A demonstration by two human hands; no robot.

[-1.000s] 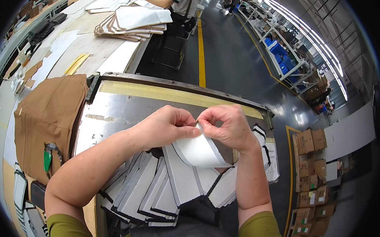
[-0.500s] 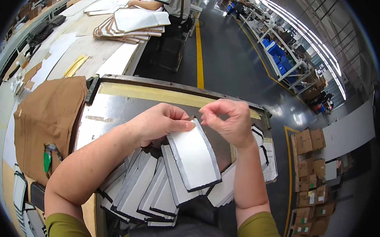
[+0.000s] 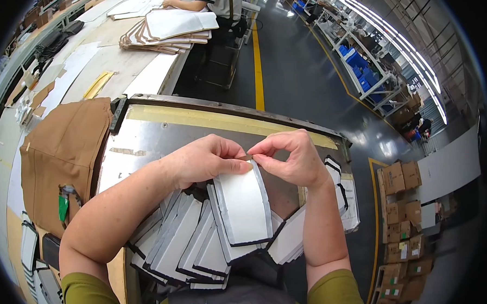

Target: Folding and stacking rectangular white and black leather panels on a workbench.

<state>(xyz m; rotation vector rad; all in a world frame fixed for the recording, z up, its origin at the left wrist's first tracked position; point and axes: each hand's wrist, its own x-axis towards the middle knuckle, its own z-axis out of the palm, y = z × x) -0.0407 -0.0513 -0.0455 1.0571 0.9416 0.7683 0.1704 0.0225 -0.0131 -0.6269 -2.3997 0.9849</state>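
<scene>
A white strip-shaped panel (image 3: 242, 206) with grey side borders and a dark lower edge hangs from my hands over the metal-topped bench (image 3: 161, 135). My left hand (image 3: 214, 160) pinches its top edge between thumb and fingers. At the panel's upper right corner, my right hand (image 3: 290, 160) is closed in a pinch on the edge, thumb against forefinger. Beneath it lie several similar white panels (image 3: 168, 239), fanned out and overlapping toward my body. More of them (image 3: 288, 239) rest under my right forearm.
A brown fabric piece (image 3: 64, 154) drapes at the bench's left. Beyond stands a long table with stacked white panels (image 3: 178, 24) and a yellow strip (image 3: 97, 85); a person (image 3: 223, 3) works there. Cardboard boxes (image 3: 399, 178) are piled on the right beside a yellow floor line.
My right hand has come down and left onto the panel's top corner, and its fingertips now pinch there. The panel's lower end has swung slightly left. My left hand keeps its pinch.
</scene>
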